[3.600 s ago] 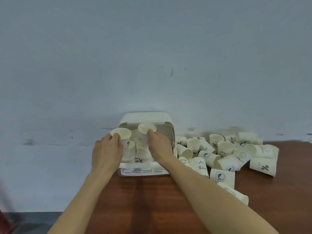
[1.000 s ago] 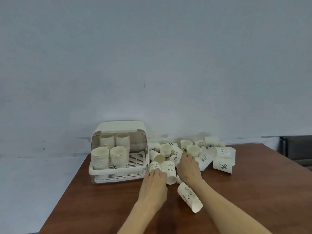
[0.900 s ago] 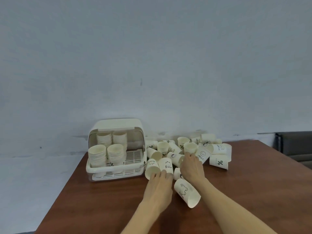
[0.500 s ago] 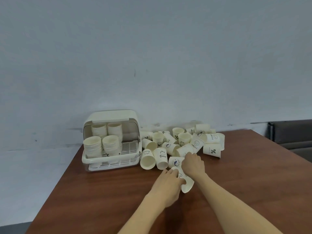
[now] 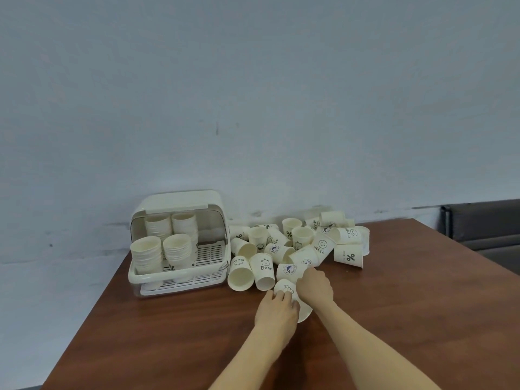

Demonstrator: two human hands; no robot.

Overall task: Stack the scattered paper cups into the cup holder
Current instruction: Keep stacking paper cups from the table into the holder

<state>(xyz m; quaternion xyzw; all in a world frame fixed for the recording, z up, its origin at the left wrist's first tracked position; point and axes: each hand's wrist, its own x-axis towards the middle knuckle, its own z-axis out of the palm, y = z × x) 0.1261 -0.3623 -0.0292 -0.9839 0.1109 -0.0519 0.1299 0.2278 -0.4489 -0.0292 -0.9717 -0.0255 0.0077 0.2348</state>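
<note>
Both hands are down on the brown wooden tabletop (image 5: pixel 168 333) now, meeting at one white paper cup lying on its side (image 5: pixel 287 288), a small cartoon print on its wall. The left hand (image 5: pixel 277 311) has its fingers curled over the cup's near side; the right hand (image 5: pixel 315 285) comes in from the other side, fingers bent down onto it, though I cannot tell how firm that grip is. That cup lies at the near edge of the scattered pile of white paper cups (image 5: pixel 304 243), roughly twenty of them, tumbled against the pale blue wall (image 5: pixel 253 94), most on their sides, a few upright. Prints read "HELLO", "Bear" and a percent sign. To the left stands the cream plastic cup holder with its slatted tray (image 5: pixel 180 274), lid raised. Inside it I count four stacks of nested cups (image 5: pixel 164 243), two in front, two behind, all on the left part of the tray.
</note>
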